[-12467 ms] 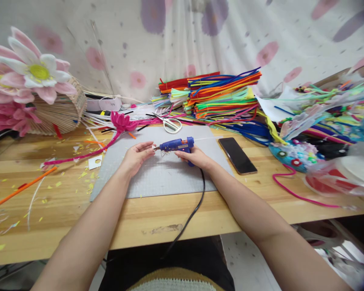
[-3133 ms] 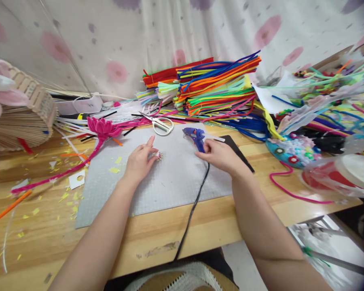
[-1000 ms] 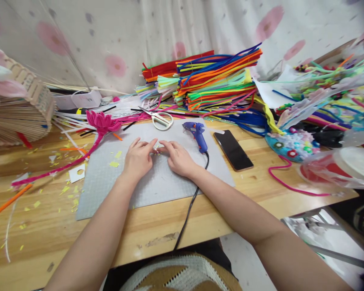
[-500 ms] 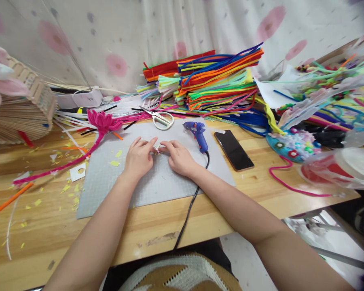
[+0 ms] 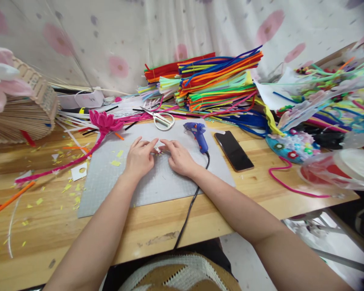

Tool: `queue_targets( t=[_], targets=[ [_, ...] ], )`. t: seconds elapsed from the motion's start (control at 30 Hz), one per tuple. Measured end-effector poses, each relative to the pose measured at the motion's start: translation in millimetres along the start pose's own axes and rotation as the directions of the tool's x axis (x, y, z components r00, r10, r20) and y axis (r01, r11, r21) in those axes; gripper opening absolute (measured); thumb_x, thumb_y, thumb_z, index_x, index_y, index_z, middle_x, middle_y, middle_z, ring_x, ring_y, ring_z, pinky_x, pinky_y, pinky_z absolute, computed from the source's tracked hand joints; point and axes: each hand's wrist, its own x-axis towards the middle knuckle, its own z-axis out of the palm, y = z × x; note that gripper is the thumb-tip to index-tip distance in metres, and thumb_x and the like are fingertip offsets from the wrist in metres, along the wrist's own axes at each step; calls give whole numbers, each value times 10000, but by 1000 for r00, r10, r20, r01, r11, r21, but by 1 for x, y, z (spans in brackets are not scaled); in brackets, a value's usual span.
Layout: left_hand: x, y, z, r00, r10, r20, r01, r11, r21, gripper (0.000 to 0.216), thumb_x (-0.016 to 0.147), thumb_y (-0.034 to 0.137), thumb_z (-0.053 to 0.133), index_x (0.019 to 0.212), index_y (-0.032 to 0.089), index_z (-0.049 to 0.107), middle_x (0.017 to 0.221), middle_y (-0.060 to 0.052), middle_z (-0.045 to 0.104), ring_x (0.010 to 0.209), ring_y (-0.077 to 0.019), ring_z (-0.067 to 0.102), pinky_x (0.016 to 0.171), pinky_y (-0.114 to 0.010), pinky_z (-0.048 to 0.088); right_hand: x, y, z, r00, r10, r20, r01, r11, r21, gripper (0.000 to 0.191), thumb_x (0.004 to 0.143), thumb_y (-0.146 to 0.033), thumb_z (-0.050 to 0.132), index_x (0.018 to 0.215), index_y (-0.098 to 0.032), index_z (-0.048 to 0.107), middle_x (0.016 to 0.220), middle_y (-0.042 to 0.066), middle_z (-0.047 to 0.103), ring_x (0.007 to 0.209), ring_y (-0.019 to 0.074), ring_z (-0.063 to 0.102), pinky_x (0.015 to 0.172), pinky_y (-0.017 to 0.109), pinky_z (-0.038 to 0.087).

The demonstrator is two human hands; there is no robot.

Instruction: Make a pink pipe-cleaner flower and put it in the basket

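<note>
Both hands rest on the grey cutting mat [image 5: 157, 186] in the middle of the wooden table. My left hand [image 5: 139, 157] and my right hand [image 5: 177, 157] meet fingertip to fingertip and pinch a tiny fringed flower piece [image 5: 158, 151] between them. Most of that piece is hidden by the fingers. The blue glue gun [image 5: 197, 134] lies on the mat just right of my right hand, with its black cord [image 5: 190, 210] running off the front edge of the table.
White-handled scissors [image 5: 161, 118] lie at the mat's back edge and a black phone [image 5: 233, 150] to its right. A pink pipe-cleaner flower [image 5: 104, 121] with a long stem lies left. Stacked coloured pipe cleaners [image 5: 212, 83] fill the back, craft clutter the right.
Over the last second the hands have hardly moved, still pinching the small piece together. About three seconds ago my right hand was setting down the glue gun.
</note>
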Motion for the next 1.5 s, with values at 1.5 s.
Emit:
queue_targets(
  t=[1.5],
  targets=[
    [-2, -3, 3, 1000, -26, -17, 25, 998, -52, 544, 639, 47, 434, 1140, 169, 606, 902, -27, 726, 881, -171, 643, 1048, -420, 365, -2, -4, 0, 1000, -11, -23, 10, 998, -62, 443, 695, -8, 391, 1108, -136, 492, 1060, 111, 594, 1081, 199, 497, 919, 342, 436]
  ],
)
